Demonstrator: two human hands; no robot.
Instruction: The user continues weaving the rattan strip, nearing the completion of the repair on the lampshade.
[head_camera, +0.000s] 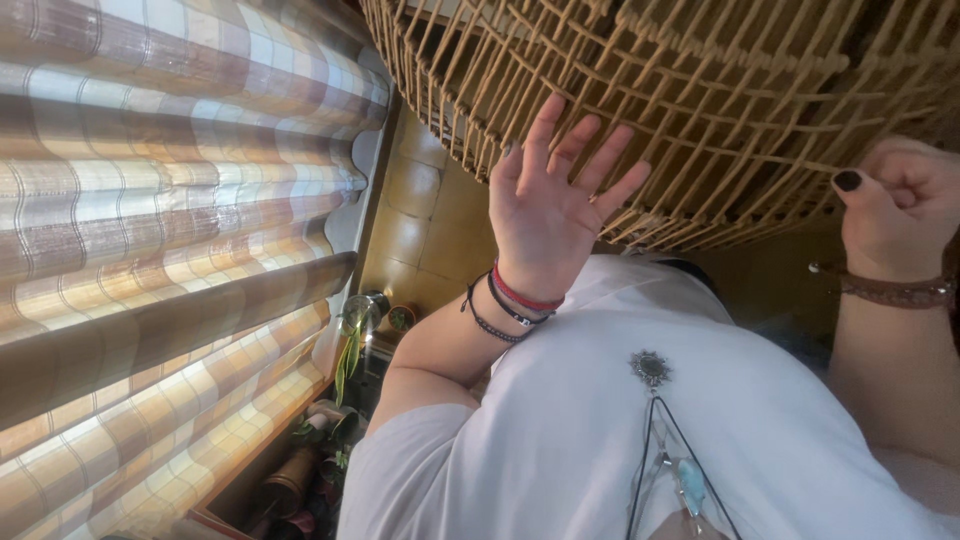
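Observation:
A large woven wicker basket (700, 110) fills the top of the view, its open lattice facing me. My left hand (545, 215) is raised with fingers spread, its fingertips lying against the weave near the lower rim; red and black bracelets circle that wrist. My right hand (900, 205) is curled into a fist at the right edge, just below the basket's rim, showing a dark-painted thumbnail and a brown wrist strap. Whether anything is pinched inside that fist is hidden.
My white shirt (600, 440) with a dark cord necklace and a round pendant (650, 367) fills the bottom. A checked brown and cream curtain (170, 220) covers the left. Potted plants (345, 370) and a brass vessel (290, 480) stand beside it on yellow tiles.

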